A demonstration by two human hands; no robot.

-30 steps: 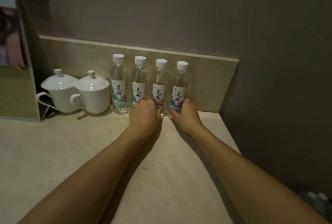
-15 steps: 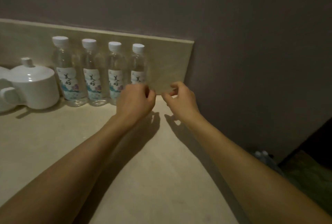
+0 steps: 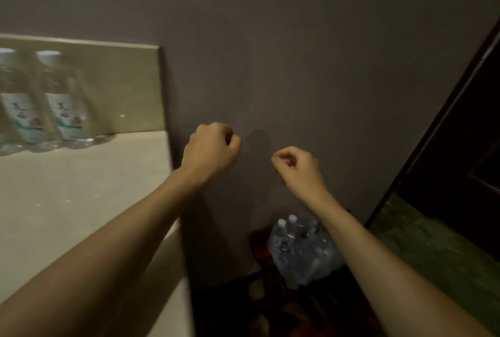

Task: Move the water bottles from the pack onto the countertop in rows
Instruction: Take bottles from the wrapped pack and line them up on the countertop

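Two clear water bottles with white caps and pale labels stand against the backsplash, one at the frame's left edge (image 3: 16,104) and one beside it (image 3: 65,98), on the beige countertop (image 3: 81,188). The plastic-wrapped pack of bottles (image 3: 300,250) sits low on the floor by the wall, right of the counter's end. My left hand (image 3: 211,150) hovers just past the counter's right edge, fingers curled into a fist, holding nothing. My right hand (image 3: 297,169) hangs in the air above the pack, its fingers curled in and empty.
A grey wall (image 3: 297,52) fills the background. A dark door frame (image 3: 446,125) slants down the right side, with greenish floor (image 3: 433,250) below it. The counter's right edge (image 3: 176,228) drops to a dark floor area.
Both hands have let go of the bottles on the counter and swung right, off the counter's end. The view has turned right and down, bringing the pack into sight; the cups have left the frame.
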